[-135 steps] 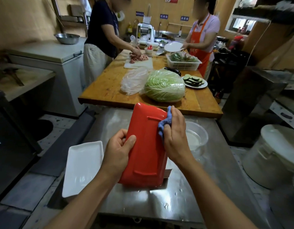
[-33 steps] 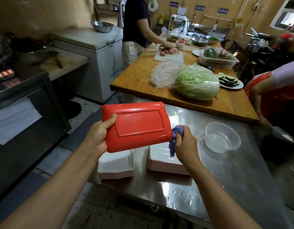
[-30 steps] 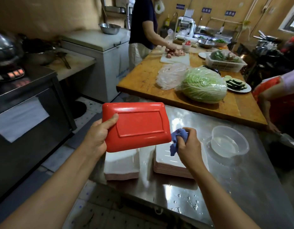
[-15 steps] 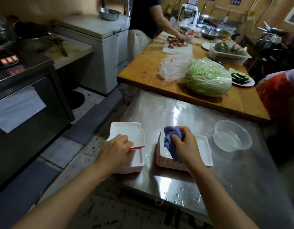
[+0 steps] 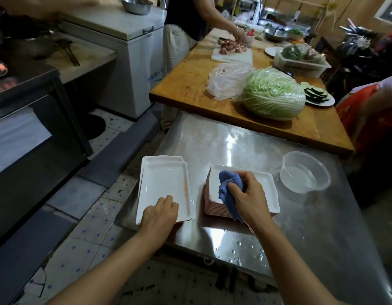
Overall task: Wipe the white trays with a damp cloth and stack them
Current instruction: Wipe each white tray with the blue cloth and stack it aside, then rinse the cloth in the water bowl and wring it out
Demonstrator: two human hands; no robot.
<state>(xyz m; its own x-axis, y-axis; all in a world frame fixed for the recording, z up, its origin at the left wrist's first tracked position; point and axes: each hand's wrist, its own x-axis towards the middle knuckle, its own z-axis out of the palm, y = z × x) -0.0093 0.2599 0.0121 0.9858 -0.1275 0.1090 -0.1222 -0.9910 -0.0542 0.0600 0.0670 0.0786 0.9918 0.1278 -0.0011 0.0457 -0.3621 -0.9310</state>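
Down on the steel table (image 5: 234, 150), the left hand (image 5: 159, 213) rests with fingers curled at the near edge of the top white tray (image 5: 164, 183) on the left stack. Just beside it, the right hand (image 5: 247, 197) grips a bunched blue cloth (image 5: 229, 188) over the right stack of trays (image 5: 265, 188), near a clear water bowl (image 5: 305, 172).

I see steel table (image 5: 300, 216) under me, wooden worktable (image 5: 190, 84) beyond it, white chest freezer (image 5: 133, 69) left, dark oven (image 5: 32, 133) nearer left, speckled tile floor (image 5: 85, 238), window (image 5: 388, 9) top right.
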